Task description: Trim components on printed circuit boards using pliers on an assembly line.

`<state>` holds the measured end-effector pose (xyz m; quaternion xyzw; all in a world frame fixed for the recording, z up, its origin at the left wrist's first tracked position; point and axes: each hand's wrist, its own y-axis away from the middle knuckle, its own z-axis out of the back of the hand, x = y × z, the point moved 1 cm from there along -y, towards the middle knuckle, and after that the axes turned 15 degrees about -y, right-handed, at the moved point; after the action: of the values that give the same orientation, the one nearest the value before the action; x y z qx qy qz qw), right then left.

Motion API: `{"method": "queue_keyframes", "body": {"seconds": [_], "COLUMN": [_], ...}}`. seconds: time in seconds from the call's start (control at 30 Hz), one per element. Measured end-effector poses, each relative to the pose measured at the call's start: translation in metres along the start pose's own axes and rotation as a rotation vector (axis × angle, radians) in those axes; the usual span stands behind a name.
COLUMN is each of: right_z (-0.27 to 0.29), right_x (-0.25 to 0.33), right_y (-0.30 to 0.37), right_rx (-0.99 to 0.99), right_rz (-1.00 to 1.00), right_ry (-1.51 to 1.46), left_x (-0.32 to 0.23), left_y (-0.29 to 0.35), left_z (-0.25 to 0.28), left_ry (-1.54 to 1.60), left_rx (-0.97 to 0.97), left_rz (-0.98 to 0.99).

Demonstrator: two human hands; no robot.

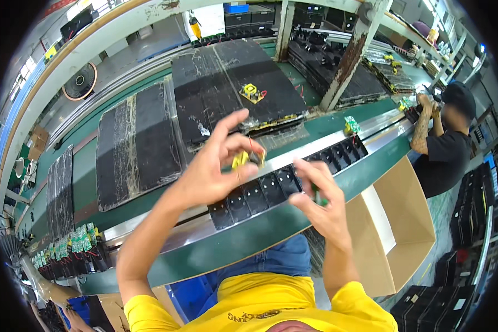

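Note:
My left hand is raised over the bench edge, pinching a small yellow component with red wires between thumb and fingers. Just to its right, my right hand has its fingers bent, and a small green part shows at its thumb; what it grips is unclear. Below both hands a row of several black plastic housings lies along the metal rail of the green bench.
Black pallets ride the green conveyor; one carries a yellow component. Green circuit boards with black cases are stacked at left. An open cardboard box stands at right. A person in black works further along. A rusty post rises behind.

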<state>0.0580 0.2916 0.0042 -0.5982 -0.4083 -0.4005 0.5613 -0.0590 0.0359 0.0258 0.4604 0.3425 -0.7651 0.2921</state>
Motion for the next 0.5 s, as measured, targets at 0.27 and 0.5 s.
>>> {"method": "queue_keyframes", "body": {"seconds": [0.27,0.5], "right_z": [-0.048,-0.058], "right_x": [-0.006,-0.010], "right_y": [-0.009,0.006], "right_rx": [0.142,0.095], "right_rz": [0.025,-0.014], "right_ry": [-0.248,-0.725], "left_x": [-0.049,-0.050], "left_y": [0.064,0.072], "left_z": [-0.029,-0.036], "left_ry": [-0.151,0.407], "left_rx": [-0.037,0.133], "left_rz": [-0.022,0.150]}}
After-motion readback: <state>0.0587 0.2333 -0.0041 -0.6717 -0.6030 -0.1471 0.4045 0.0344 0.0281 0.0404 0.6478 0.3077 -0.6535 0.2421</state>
